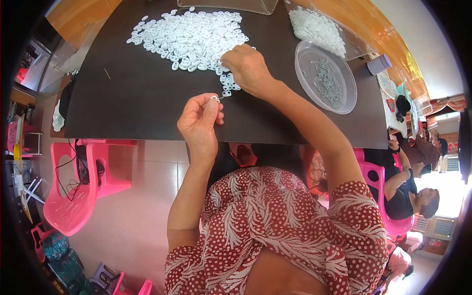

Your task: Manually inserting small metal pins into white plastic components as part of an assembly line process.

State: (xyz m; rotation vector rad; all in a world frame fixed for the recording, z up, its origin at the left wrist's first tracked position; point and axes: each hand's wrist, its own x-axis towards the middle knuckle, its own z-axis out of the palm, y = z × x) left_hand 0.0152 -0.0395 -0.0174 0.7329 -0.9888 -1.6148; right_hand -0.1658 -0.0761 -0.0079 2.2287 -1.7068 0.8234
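Note:
My left hand (200, 118) is raised over the table's near edge. Its thumb and forefinger pinch a small white oval plastic piece (214, 99), from which a thin pin-like bit sticks out to the right. A large heap of white oval plastic pieces (189, 39), each with holes, spreads over the far middle of the dark table (142, 108). My right hand (248, 69) reaches to the heap's near right edge, fingers curled down; its fingertips are partly hidden, so what they hold cannot be made out. A few loose pieces (228, 83) lie just below that hand.
Right of my right forearm, a round clear tub (301, 73) holds small grey metal parts (327, 81). Behind it lie translucent white pieces (317, 29) in a clear tray. A lidded cup (379, 64) stands farther right. Pink chairs (73, 211) flank me; a person (405, 191) sits at right.

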